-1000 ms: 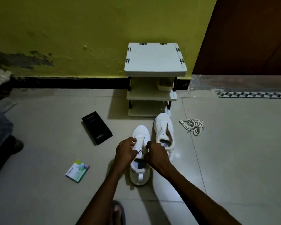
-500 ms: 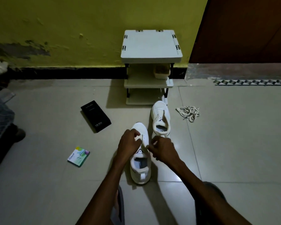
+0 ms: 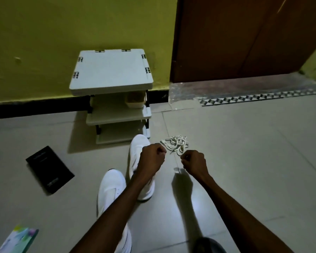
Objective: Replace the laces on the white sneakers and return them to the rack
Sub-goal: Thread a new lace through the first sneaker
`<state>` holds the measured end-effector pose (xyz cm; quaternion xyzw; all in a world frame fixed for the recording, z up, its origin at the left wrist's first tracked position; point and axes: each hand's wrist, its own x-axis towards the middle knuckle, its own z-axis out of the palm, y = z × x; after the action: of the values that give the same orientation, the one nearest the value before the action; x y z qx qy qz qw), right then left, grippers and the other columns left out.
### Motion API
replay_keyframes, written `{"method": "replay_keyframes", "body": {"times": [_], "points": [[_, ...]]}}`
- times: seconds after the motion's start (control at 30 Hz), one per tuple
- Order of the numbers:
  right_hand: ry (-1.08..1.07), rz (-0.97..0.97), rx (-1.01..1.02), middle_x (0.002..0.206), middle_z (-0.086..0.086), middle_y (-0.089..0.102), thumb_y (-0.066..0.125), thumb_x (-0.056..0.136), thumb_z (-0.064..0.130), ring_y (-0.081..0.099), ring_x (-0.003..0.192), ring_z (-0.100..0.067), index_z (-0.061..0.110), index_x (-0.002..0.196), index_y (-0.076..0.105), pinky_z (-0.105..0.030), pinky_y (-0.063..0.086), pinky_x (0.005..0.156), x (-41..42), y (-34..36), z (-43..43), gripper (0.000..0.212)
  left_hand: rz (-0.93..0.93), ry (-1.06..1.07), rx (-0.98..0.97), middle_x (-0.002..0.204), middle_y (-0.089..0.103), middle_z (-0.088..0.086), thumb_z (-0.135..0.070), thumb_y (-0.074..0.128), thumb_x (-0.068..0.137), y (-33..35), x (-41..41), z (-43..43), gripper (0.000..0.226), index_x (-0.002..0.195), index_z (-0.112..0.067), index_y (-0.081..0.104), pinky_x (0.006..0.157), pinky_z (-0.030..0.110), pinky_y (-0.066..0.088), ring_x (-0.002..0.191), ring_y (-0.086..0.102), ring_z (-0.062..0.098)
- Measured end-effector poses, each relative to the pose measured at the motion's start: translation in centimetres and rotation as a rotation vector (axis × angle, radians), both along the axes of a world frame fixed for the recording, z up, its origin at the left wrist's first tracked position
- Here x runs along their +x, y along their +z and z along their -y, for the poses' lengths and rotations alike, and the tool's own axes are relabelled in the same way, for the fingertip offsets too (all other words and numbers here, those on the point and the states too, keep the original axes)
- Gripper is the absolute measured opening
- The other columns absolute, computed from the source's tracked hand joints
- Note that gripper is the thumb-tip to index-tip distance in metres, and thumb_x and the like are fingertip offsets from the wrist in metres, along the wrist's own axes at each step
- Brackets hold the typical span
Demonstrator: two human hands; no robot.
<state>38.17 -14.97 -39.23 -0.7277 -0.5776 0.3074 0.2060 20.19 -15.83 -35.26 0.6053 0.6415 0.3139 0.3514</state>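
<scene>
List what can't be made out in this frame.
Head view only.
1. Whether left hand or right hand holds a lace from the pile: curled fingers, dim blur.
2. Far sneaker lace holes: left forearm covers them.
3. Colourful packet: cut off by bottom-left corner.
4. Black box print: too small.

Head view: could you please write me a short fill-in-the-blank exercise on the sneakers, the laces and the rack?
The loose laces lie to the ___ of the two sneakers.
Both sneakers rest on the ___, not on the rack.
The flat box to the left of the sneakers is ___ in colour.
Missing words: right; floor; black.
</scene>
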Motion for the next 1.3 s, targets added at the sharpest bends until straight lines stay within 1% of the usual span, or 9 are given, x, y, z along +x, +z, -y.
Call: {"method": "replay_keyframes", "body": {"times": [0.1, 0.3, 0.57, 0.7, 0.87, 0.97, 1.1, 1.2, 1.3], "points": [[-0.006, 0.03, 0.101, 0.083, 0.001, 0.074, 0.064, 0.077, 0.01, 0.068, 0.081, -0.019, 0.019, 0.084, 0.074, -0.024, 0.046, 0.067, 1.0, -1.8, -2.4, 0.016, -0.061, -0.003, -0.082, 0.069, 0.071, 0.006, -0.001, 0.057, 0.079, -2.0, 2.1, -4.1, 0.019, 0.076, -0.013, 0.071, 0.065, 0.037, 0.06, 0.066, 0.07, 0.023], [0.06, -0.016, 0.207, 0.086, 0.006, 0.073, 0.066, 0.08, 0.011, 0.067, 0.078, -0.013, 0.023, 0.087, 0.073, -0.029, 0.053, 0.072, 1.8, -3.9, -6.7, 0.015, -0.328, -0.049, -0.184, 0.096, 0.07, 0.01, -0.022, 0.068, 0.084, -8.5, 5.8, -8.8, 0.016, 0.094, -0.01, 0.07, 0.08, 0.036, 0.055, 0.092, 0.066, 0.029], [0.194, 0.126, 0.187, 0.106, -0.001, 0.068, 0.061, 0.084, 0.014, 0.066, 0.092, -0.022, 0.026, 0.108, 0.07, -0.032, 0.052, 0.075, 2.7, -3.6, -8.2, 0.028, -0.343, -0.03, -0.1, 0.091, 0.071, 0.012, -0.013, 0.058, 0.095, -8.7, 7.0, -9.2, 0.015, 0.092, -0.007, 0.072, 0.08, 0.039, 0.055, 0.086, 0.068, 0.028], [0.297, 0.042, 0.209, 0.117, 0.007, 0.063, 0.064, 0.083, 0.018, 0.062, 0.102, -0.015, 0.032, 0.114, 0.066, -0.033, 0.051, 0.083, 2.5, -1.6, -7.7, 0.034, -0.38, -0.094, -0.03, 0.086, 0.069, 0.008, -0.009, 0.056, 0.093, -5.0, 6.2, -8.4, 0.016, 0.09, -0.009, 0.071, 0.069, 0.031, 0.053, 0.079, 0.067, 0.024], [0.342, -0.065, 0.193, 0.086, 0.008, 0.071, 0.059, 0.091, 0.03, 0.066, 0.071, -0.014, 0.031, 0.093, 0.07, -0.042, 0.057, 0.071, 1.5, 1.7, -6.8, 0.011, -0.476, -0.128, 0.083, 0.083, 0.069, 0.008, -0.015, 0.06, 0.091, 0.2, 5.1, -6.7, 0.012, 0.088, -0.011, 0.07, 0.062, 0.029, 0.045, 0.077, 0.065, 0.024], [0.353, 0.013, 0.25, 0.084, 0.004, 0.071, 0.059, 0.094, 0.025, 0.065, 0.072, -0.013, 0.025, 0.093, 0.072, -0.039, 0.056, 0.069, 1.0, 4.2, -5.8, 0.013, -0.508, -0.117, 0.148, 0.081, 0.07, 0.007, -0.016, 0.061, 0.09, 2.9, 4.4, -5.4, 0.012, 0.088, -0.013, 0.072, 0.065, 0.03, 0.052, 0.075, 0.065, 0.024], [0.414, 0.154, 0.304, 0.081, 0.005, 0.066, 0.057, 0.092, 0.017, 0.061, 0.072, -0.018, 0.026, 0.084, 0.068, -0.032, 0.048, 0.059, 0.2, 7.3, -4.6, 0.016, -0.526, -0.151, 0.21, 0.075, 0.068, 0.006, -0.015, 0.057, 0.089, 6.3, 3.6, -3.7, 0.016, 0.081, -0.011, 0.071, 0.058, 0.025, 0.041, 0.073, 0.065, 0.023], [0.361, 0.191, 0.346, 0.066, 0.01, 0.058, 0.057, 0.089, 0.018, 0.056, 0.063, -0.013, 0.03, 0.071, 0.058, -0.026, 0.036, 0.052, 0.0, 9.4, -3.1, 0.022, -0.448, -0.144, 0.304, 0.069, 0.068, 0.007, -0.016, 0.057, 0.086, 9.1, 2.8, -2.3, 0.018, 0.078, -0.01, 0.073, 0.058, 0.026, 0.045, 0.067, 0.065, 0.022], [0.229, 0.02, 0.344, 0.06, 0.008, 0.062, 0.058, 0.089, 0.026, 0.059, 0.054, -0.009, 0.031, 0.068, 0.06, -0.028, 0.045, 0.052, 1.2, 9.4, -2.5, 0.022, -0.257, -0.073, 0.431, 0.067, 0.07, 0.002, -0.012, 0.061, 0.084, 11.8, 2.0, -1.5, 0.017, 0.076, -0.011, 0.076, 0.06, 0.027, 0.05, 0.062, 0.065, 0.014]]}}
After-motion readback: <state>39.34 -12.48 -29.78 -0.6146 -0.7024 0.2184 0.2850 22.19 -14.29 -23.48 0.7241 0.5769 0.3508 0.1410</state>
